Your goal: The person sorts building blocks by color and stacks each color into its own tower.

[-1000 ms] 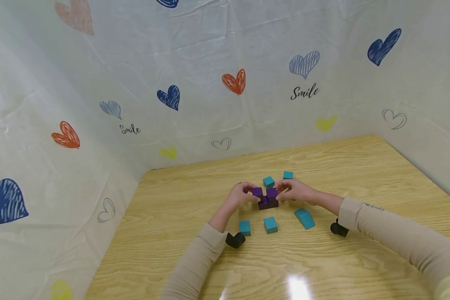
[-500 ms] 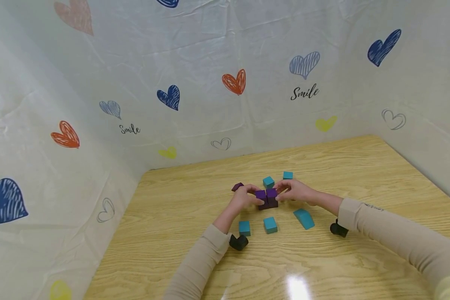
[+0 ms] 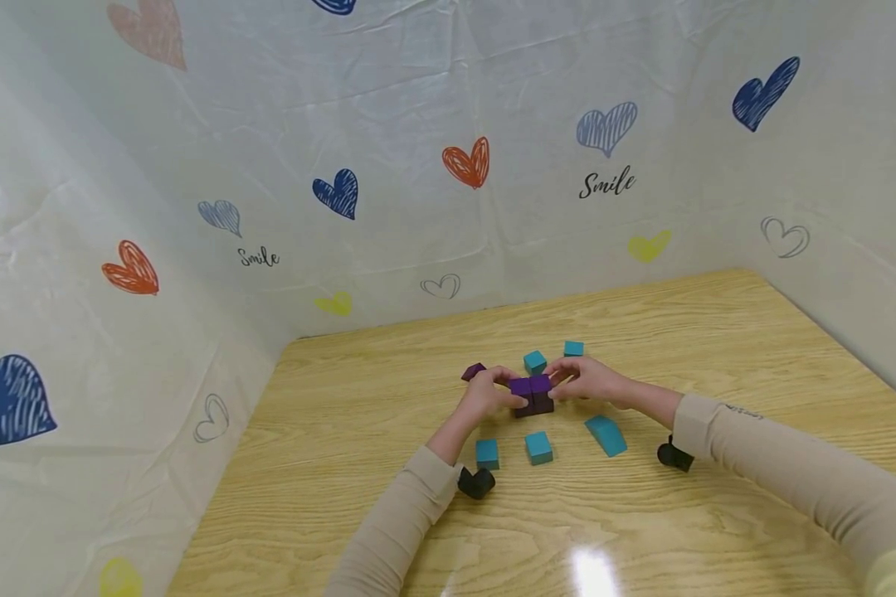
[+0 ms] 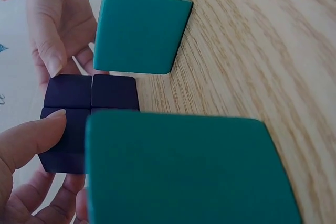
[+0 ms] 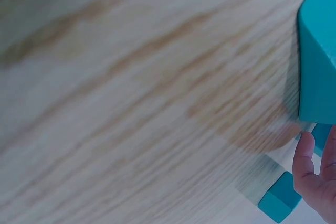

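1. Blocks of purple (image 3: 535, 400) are standing in a two-by-two stack on the table (image 3: 358, 431), their columns touching and their faces lining up almost flush.
2. The left hand (image 3: 487, 391) is gripping the left column, its thumb pressing the near face and its fingers curling behind, probably to stop that side tipping.
3. The right hand (image 3: 593, 379) is holding the opposite side between thumb and bent fingers, apparently bracing against the left so the seam closes.
4. A separate purple block (image 3: 474, 372) is lying just beyond the left hand, apart from the stack.
5. Two near cubes (image 3: 538, 448) and a wedge (image 3: 607, 435), all blue, are resting on the person's side; two far cubes (image 3: 535, 362) are sitting behind. Their spread is seemingly leaving both hands working room.
6. A heart-printed sheet (image 3: 388, 257) is hanging behind the table.
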### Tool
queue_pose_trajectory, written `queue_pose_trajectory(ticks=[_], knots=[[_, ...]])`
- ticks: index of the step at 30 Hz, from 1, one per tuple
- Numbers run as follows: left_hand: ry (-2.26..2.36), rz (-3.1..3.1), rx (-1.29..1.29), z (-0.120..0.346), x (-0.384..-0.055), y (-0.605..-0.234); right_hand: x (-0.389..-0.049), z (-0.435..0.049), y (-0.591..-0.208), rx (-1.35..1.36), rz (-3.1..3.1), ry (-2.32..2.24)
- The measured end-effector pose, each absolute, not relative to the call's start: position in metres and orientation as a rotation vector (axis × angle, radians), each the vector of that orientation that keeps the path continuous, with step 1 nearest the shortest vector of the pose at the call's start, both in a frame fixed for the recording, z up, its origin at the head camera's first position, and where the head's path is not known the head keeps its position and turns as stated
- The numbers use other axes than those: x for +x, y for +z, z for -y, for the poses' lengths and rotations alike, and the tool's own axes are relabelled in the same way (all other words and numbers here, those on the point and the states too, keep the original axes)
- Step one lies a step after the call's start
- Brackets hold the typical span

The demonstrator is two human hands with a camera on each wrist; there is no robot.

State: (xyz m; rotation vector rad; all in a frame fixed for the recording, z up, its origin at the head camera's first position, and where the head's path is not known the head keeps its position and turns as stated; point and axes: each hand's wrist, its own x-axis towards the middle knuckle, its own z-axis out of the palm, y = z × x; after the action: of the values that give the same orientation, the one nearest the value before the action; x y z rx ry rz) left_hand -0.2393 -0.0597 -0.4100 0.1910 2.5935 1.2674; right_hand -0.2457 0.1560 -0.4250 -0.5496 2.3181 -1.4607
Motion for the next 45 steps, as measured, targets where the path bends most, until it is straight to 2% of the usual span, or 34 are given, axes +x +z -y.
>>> queue_pose_trajectory(ticks=[28, 35, 45], knots=[[1.32, -2.525, 0.227, 0.075, -0.242, -0.406, -0.244, -0.154, -0.423, -0.484, -2.326, -1.472], [1.329, -2.521, 0.233, 0.075, -0.242, -0.407, -0.244, -0.158, -0.425, -0.606, -2.298, -1.502], [1.309, -2.512, 0.237, 0.074, -0.241, -0.405, -0.245, -0.154, -0.426, -0.469, -2.332, -1.448]])
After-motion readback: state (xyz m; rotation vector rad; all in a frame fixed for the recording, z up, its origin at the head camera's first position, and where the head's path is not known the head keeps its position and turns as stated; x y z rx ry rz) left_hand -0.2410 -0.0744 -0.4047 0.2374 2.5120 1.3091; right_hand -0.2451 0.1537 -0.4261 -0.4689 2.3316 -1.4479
